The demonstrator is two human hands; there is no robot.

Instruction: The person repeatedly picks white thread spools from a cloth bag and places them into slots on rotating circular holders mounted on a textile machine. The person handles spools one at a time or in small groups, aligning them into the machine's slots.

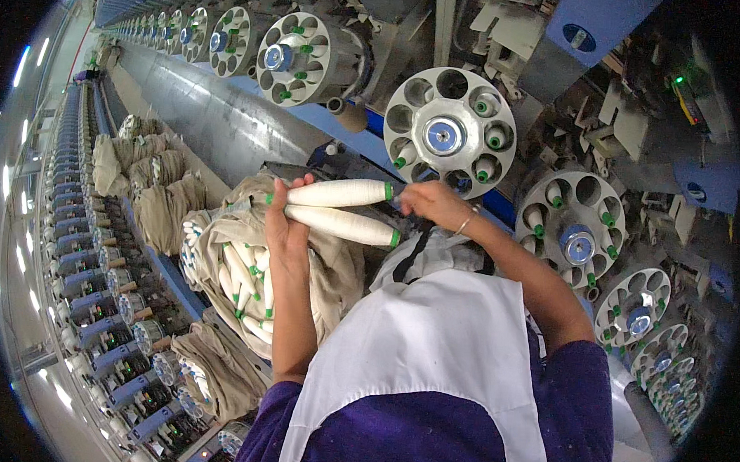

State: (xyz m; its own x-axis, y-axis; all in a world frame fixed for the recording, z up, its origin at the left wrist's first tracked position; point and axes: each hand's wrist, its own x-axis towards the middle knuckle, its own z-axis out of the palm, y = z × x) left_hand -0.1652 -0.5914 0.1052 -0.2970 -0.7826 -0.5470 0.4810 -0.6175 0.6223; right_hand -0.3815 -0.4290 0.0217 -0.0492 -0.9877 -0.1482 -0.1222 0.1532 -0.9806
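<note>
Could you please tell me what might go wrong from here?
The left hand grips two white yarn bobbins only near one end, so one might slip out. The right hand appears close to the round bobbin magazine, so its knuckles could knock the rim.

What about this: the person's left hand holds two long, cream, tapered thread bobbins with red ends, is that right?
Not quite: the head view shows green ends, not red. The person's left hand does hold two long, cream, tapered thread bobbins.
</note>
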